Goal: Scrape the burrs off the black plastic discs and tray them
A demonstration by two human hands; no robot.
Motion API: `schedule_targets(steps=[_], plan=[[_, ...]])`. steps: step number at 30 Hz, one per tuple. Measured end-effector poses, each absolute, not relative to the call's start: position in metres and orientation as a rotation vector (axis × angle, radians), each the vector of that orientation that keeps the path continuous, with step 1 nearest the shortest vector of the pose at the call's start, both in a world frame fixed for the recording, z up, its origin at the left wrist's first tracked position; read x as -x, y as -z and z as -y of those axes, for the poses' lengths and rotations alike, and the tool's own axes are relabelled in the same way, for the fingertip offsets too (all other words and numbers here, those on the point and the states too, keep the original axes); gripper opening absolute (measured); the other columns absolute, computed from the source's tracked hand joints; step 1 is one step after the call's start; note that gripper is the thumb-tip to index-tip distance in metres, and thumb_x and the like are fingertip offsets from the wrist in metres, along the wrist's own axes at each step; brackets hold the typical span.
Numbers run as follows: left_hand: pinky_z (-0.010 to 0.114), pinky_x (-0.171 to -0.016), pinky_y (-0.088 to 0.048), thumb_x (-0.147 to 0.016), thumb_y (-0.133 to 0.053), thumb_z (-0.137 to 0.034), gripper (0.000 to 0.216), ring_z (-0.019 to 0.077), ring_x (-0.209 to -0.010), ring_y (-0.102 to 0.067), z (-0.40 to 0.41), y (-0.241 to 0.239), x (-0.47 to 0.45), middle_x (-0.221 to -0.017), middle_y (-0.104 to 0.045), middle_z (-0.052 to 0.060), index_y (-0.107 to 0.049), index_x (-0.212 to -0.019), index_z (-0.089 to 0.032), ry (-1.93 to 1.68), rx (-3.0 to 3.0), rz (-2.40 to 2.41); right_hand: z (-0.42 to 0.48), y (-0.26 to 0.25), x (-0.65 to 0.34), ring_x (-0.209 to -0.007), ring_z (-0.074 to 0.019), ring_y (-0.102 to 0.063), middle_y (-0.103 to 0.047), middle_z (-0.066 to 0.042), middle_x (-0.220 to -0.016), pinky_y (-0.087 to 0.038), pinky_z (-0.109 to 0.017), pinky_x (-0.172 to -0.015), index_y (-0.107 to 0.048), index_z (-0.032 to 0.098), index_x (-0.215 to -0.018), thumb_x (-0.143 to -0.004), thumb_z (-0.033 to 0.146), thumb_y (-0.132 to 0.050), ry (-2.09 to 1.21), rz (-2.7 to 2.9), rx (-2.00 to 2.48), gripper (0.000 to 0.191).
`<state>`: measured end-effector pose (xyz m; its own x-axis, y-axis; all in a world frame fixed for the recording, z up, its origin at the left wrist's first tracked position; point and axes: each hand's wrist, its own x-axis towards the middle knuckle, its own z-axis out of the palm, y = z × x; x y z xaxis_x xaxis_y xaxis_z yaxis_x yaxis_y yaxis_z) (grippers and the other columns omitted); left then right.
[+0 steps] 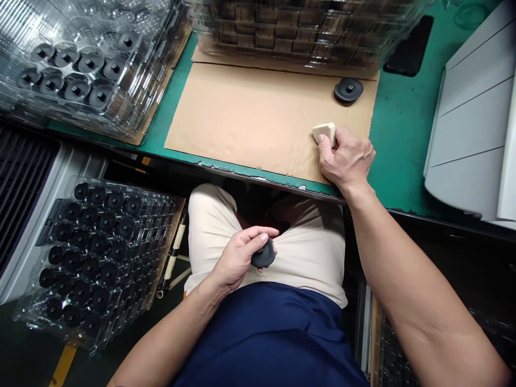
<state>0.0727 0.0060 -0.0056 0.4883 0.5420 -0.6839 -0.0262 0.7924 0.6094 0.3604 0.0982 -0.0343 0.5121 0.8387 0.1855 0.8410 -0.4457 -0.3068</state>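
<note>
Over my lap, my left hand [242,251] grips a round black plastic part [264,255] between thumb and fingers; its flat face is turned up. Above the right side of a cardboard sheet [242,113], my right hand [350,158] pinches a folded, cream-coloured cloth or pad [323,130]. A second black round part [349,90], with a raised hub in its middle, lies on the cardboard just beyond that hand. The fingers beneath the left-hand part are mostly hidden.
Stacked clear plastic trays [290,37] stand at the back of the green table [403,134]. More trays with black parts sit at the left [76,70] and lower left [97,252]. A dark phone-like slab [409,45] and a white casing [471,118] are at the right.
</note>
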Motion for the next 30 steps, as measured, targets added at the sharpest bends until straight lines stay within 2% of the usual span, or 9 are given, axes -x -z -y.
schedule_targets(steps=[14, 30], plan=[[0.021, -0.048, -0.048, -0.087, -0.076, -0.046, 0.041, 0.0133, -0.061, -0.06, -0.006, 0.005, -0.072, -0.077, -0.072, 0.007, -0.076, -0.112, -0.014, -0.381, -0.592, -1.007, -0.099, 0.034, -0.36, -0.084, -0.0308, -0.061, -0.071, -0.014, -0.089, -0.033, -0.037, -0.071, -0.068, 0.022, -0.094, -0.097, 0.052, -0.047, 0.0, 1.39, 2.446, 0.036], [0.02, -0.045, -0.044, -0.084, -0.079, -0.048, 0.044, 0.0128, -0.06, -0.059, -0.009, -0.004, -0.069, -0.077, -0.07, 0.006, -0.076, -0.111, -0.013, -0.382, -0.591, -1.009, -0.097, 0.034, -0.36, -0.081, -0.0294, -0.06, -0.071, -0.014, -0.087, -0.034, -0.037, -0.07, -0.067, 0.022, -0.093, -0.097, 0.053, -0.048, 0.004, 1.381, 2.43, 0.037]])
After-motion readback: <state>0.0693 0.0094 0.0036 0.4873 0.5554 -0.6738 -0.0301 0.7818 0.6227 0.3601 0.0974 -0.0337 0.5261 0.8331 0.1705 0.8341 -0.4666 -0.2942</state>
